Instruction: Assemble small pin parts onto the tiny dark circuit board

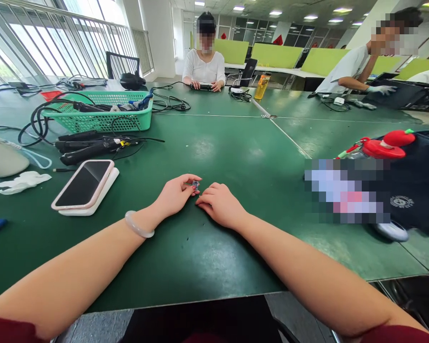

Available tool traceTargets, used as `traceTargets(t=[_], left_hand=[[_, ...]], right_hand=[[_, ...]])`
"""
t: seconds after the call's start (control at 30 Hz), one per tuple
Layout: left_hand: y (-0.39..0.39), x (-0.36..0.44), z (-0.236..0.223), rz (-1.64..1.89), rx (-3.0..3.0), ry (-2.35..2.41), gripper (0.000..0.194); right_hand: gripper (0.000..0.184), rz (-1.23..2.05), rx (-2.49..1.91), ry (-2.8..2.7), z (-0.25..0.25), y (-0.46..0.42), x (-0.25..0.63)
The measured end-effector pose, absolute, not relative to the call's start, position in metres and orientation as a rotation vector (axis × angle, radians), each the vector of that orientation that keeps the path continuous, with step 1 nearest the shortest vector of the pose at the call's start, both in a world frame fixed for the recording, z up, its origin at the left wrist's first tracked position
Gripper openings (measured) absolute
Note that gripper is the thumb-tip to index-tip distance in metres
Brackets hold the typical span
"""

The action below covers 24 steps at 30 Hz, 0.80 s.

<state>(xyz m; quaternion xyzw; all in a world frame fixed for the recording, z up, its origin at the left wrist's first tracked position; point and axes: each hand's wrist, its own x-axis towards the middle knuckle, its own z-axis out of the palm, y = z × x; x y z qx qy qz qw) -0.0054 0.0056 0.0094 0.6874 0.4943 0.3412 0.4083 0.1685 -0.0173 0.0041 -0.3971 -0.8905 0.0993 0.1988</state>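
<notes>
My left hand (177, 194), with a pale bangle (138, 225) on its wrist, pinches a small piece like a tiny circuit board (196, 185) between thumb and fingers, just above the green tabletop. Its exact kind is too small to tell. Close beside it on the right, my right hand (221, 206) rests low over the table with its fingers curled and pressed together. The two hands are near each other but apart. Whatever the right fingers may hold is hidden.
On the left lie a phone (84, 183) on a white box, a tissue (24, 182), black cable-ended tools (89, 147) and a green basket (100, 112). A dark bag (414, 181) sits right. Two people (203, 66) work across the table (214, 262), near an orange bottle (262, 86).
</notes>
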Motion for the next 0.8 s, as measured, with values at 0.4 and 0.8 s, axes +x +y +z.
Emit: traceTargets(t=[0.4, 0.8], left_hand=[[0.005, -0.01, 0.009, 0.811, 1.706, 1.061, 0.03], [0.0, -0.011, 0.015, 0.76, 1.976, 1.086, 0.037]], right_hand=[[0.02, 1.21, -1.167, -1.566, 0.003, -0.003, 0.177], [0.021, 1.077, -1.235, -1.641, 0.002, -0.007, 0.174]])
